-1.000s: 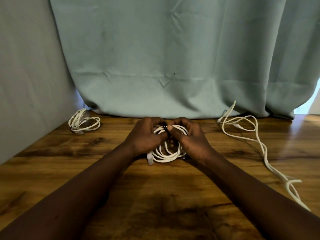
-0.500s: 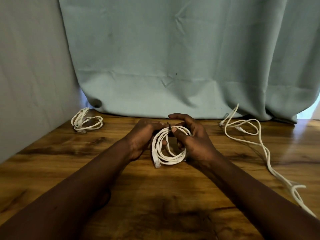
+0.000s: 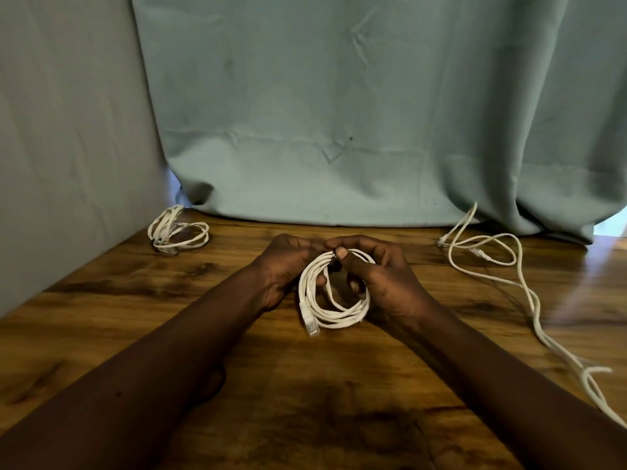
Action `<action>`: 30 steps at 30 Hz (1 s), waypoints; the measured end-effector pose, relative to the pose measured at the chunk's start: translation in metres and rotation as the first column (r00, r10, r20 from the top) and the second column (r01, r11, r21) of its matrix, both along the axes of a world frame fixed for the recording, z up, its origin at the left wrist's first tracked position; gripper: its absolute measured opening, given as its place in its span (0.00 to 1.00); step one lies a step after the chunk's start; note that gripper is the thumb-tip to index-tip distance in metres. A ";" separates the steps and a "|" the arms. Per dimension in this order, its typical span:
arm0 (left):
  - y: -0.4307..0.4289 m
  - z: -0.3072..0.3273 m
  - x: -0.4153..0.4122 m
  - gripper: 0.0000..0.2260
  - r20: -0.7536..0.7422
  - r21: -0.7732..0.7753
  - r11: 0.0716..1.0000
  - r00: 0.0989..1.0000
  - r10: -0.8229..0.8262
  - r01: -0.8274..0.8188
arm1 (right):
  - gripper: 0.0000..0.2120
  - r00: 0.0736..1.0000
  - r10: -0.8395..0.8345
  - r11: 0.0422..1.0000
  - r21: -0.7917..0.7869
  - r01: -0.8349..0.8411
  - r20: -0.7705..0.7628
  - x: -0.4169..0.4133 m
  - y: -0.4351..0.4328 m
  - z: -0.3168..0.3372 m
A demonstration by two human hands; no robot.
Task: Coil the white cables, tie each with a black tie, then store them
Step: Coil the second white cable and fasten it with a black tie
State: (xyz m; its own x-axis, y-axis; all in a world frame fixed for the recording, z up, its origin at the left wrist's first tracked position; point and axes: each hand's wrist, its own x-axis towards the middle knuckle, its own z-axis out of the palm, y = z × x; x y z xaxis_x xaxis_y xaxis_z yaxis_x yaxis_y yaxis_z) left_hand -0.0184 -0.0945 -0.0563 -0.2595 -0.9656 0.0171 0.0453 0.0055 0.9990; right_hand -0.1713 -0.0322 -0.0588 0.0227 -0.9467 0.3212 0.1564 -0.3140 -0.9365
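Here, coiled white cable [image 3: 330, 315]: we hold it at the middle of the counter [image 3: 305, 395], between both hands; we cannot tell whether its plug touches the wood.
Left hand [image 3: 283, 266]: our fingers [image 3: 298, 242] curl round the coil's left side.
Right hand [image 3: 383, 283]: thumb and forefinger pinch the black tie [image 3: 334, 256] at the coil's top.
Second coil [image 3: 176, 232]: lies far left, by the wall.
Loose cable [image 3: 492, 262]: sprawls on the right, near the curtain [image 3: 339, 130].

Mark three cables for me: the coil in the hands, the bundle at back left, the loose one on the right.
held coil [image 3: 339, 319], head view, lower arc of the loops.
back-left bundle [image 3: 165, 225], head view, bunched strands at its left.
loose cable [image 3: 536, 313], head view, its middle stretch.
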 end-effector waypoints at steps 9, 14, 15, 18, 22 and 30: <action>0.002 0.002 -0.003 0.04 -0.028 0.021 0.997 0.997 0.069 -0.068 | 0.19 0.994 0.041 0.997 -0.064 -0.048 -0.105 -0.001 -0.001 -0.005; 0.001 0.003 -0.003 0.06 0.046 -0.053 0.995 0.996 0.081 -0.079 | 0.19 0.994 0.015 0.998 -0.065 -0.022 -0.113 0.000 -0.001 -0.004; 0.001 0.004 -0.003 0.06 0.056 -0.066 0.996 0.996 0.065 -0.061 | 0.18 0.995 0.016 0.998 -0.064 -0.023 -0.103 0.000 -0.001 -0.004; 0.001 0.006 -0.001 0.09 0.078 -0.072 0.997 0.997 0.002 0.004 | 0.16 0.996 0.031 0.998 -0.051 -0.036 -0.082 -0.001 -0.001 -0.005; 0.004 0.008 0.000 0.12 0.070 -0.075 0.996 0.997 -0.038 0.043 | 0.14 0.994 0.035 0.998 -0.056 -0.041 -0.100 -0.001 -0.002 -0.007; 0.005 0.005 -0.003 0.13 -0.002 -0.020 0.999 0.999 0.041 -0.041 | 0.11 0.979 -0.077 0.991 -0.126 0.053 -0.191 -0.003 -0.002 -0.007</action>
